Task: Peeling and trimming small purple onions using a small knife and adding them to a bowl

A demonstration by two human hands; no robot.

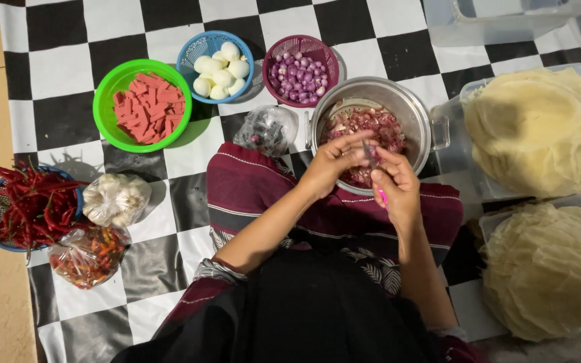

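Just beyond both grips sits the metal pot (417,111), already well filled with sliced shallots (361,124). Further off, the purple basket (272,57) holds many whole shallots (297,77) yet uncut. The right hand (398,188) pinches a small knife (370,153); the left hand (334,161) pinches a shallot, mostly hidden.

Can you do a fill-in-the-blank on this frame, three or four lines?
1. The left hand and right hand work over the metal ____.
2. The green basket holds cut ____ pieces.
3. The blue basket holds peeled white ____.
4. The right hand grips a knife with a ____ handle.

Missing words: pot; red; eggs; pink
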